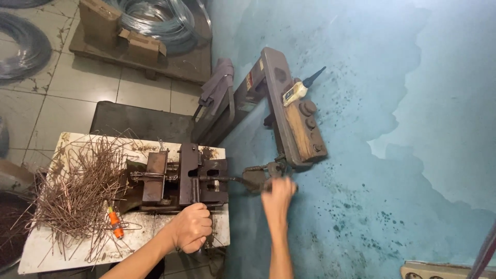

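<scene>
So this is a bench-mounted wire bending jig [178,178], a rusty brown steel block bolted down on a scuffed white surface [62,256]. The left hand [192,227] is balled into a fist right at the front edge of the jig; it looks closed around something small down there, but I can't tell what, the fingers hide it. The right hand [278,192] is wrapped around the end of the lever handle [232,181], a dark bar sticking out of the jig's right side toward the blue wall [403,129].

Handling-wise, my guess is that the jig itself is heavy and dead rigid, not something you shift. The lever is stiff steel, probably a bit greasy, so grabbing it out at the far end like that makes sense for leverage.

The pile of cut wire pieces [77,191] on the left looks light, thin and springy, with pokey ends that tangle. I'd pick one by the middle. There's an orange-handled tool [114,223] lying at the edge of the pile too.
</scene>
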